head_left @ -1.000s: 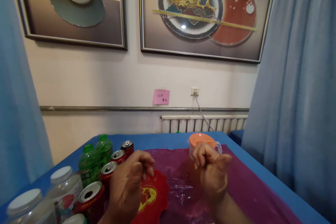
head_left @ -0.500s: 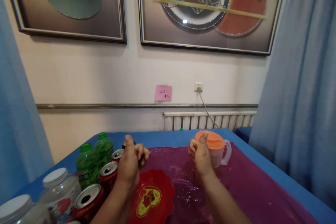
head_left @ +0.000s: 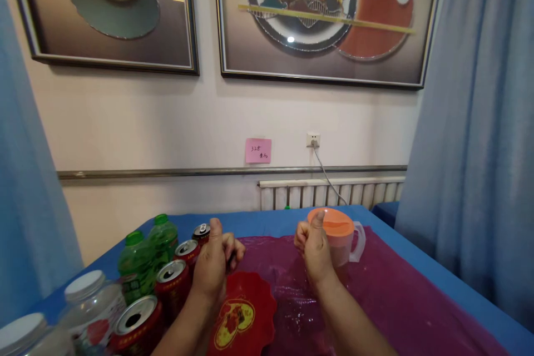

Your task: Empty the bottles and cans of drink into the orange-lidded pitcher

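Observation:
My left hand (head_left: 213,261) is raised over the left edge of a red scalloped plate (head_left: 261,311) with a yellow heart print. Its thumb points up and the fingers are curled in, with nothing seen in them. Beside it stands a row of red drink cans (head_left: 172,283). My right hand (head_left: 315,245) is likewise closed, thumb up, and holds nothing visible. Directly behind it is a clear plastic pitcher (head_left: 340,247) with an orange lid (head_left: 337,222) and a handle on the right. My hand hides part of the pitcher.
A purple plastic sheet (head_left: 400,289) covers much of the blue table (head_left: 250,217). Green bottles (head_left: 136,261) and clear jars with white lids (head_left: 85,286) line the left side. Behind are a radiator (head_left: 325,194) and wall; a blue curtain (head_left: 471,150) hangs at right.
My left hand has moved slightly right, uncovering the farthest can. My right hand has shifted a little left in view. The camera view has tilted slightly, and the objects stay in place.

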`<state>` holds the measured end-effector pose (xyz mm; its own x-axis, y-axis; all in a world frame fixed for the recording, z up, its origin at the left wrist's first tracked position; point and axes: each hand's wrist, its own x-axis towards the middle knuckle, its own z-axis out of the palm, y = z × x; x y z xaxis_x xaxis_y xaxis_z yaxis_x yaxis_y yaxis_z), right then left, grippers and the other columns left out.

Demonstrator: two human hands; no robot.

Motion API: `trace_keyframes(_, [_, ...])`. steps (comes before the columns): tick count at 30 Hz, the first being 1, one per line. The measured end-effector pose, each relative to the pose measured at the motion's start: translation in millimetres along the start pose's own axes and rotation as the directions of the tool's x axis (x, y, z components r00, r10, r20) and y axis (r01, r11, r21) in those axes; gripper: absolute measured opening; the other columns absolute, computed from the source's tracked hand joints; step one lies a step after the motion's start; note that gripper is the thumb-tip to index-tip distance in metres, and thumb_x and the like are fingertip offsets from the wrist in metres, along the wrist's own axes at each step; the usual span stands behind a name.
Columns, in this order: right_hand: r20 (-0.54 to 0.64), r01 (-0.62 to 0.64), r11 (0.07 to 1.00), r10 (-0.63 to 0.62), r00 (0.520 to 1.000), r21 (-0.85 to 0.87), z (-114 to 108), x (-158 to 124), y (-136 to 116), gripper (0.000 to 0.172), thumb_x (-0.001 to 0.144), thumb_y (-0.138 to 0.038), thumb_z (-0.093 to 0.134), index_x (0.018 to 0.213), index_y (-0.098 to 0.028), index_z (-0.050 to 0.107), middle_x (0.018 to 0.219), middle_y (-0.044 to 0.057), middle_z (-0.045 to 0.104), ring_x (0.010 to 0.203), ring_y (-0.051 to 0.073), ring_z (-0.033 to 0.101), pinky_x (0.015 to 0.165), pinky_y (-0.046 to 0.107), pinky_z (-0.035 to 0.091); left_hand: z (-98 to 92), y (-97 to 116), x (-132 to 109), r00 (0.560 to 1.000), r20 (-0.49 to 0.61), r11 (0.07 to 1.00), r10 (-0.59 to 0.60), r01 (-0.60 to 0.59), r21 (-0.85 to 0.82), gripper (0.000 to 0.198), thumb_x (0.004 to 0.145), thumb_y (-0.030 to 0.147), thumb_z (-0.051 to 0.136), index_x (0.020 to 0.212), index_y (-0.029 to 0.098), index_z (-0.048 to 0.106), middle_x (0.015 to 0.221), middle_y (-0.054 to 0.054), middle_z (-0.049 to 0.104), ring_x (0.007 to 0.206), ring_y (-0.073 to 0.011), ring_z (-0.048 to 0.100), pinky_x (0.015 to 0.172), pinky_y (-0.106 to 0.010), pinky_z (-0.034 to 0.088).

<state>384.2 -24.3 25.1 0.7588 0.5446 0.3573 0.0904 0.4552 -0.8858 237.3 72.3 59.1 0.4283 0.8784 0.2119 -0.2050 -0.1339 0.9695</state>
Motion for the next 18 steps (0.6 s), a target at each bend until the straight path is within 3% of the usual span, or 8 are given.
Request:
trace_keyframes(6, [0.017, -0.038, 0.999, 0.038, 0.999, 0.006, 3.5, -2.0, -2.1, 0.077, 0.075, -0.098, 0.017, 0.050, -0.026, 0.027, 0.046, -0.007, 0.023, 0.045, 0.010, 0.019, 0.047, 0.027, 0.011, 2.9, -4.2, -1.1, 0.999, 0.035, 1.000, -0.008, 0.009, -0.002, 0.079, 0.073, 0.093, 0.041, 0.042, 0.021, 0.034, 0.044, 0.000, 0.053, 0.040, -0.0083, 0.035, 0.043, -0.021, 0.024])
trace_keyframes(10, [0.059, -0.038, 0.998, 0.042, 0.997, -0.058, 15.3, -12.7, 2.7, 0.076, 0.080, -0.095, 0.014, 0.050, -0.026, 0.029, 0.046, -0.006, 0.028, 0.045, 0.011, 0.024, 0.047, 0.027, 0.015, 8.5, -9.3, -5.6, 0.998, 0.061, 1.000, 0.006, -0.006, 0.004, 0.074, 0.076, 0.087, 0.046, 0.044, 0.022, 0.034, 0.045, 0.001, 0.053, 0.040, -0.0088, 0.036, 0.043, -0.022, 0.024])
trace_keyframes(15, [0.167, -0.072, 0.979, 0.105, 0.980, -0.190, 35.1, -54.3, 20.6, 0.076, 0.084, -0.090, 0.024, 0.051, -0.023, 0.039, 0.048, -0.003, 0.038, 0.049, 0.012, 0.035, 0.050, 0.028, 0.022, 16.8, -15.8, -15.6, 0.990, 0.126, 0.991, 0.070, -0.083, 0.105, 0.057, 0.084, 0.066, 0.053, 0.049, 0.023, 0.042, 0.046, 0.003, 0.050, 0.041, -0.0095, 0.036, 0.045, -0.023, 0.027])
trace_keyframes(18, [0.223, -0.206, 0.968, 0.235, 0.946, -0.147, 32.2, -88.8, 45.8, 0.071, 0.087, -0.086, 0.032, 0.057, -0.023, 0.047, 0.050, -0.002, 0.043, 0.048, 0.013, 0.037, 0.047, 0.027, 0.026, 24.0, -18.9, -23.4, 0.984, 0.150, 0.983, 0.101, -0.122, 0.137, 0.046, 0.085, 0.054, 0.055, 0.052, 0.022, 0.048, 0.050, 0.003, 0.052, 0.046, -0.0105, 0.041, 0.049, -0.024, 0.033])
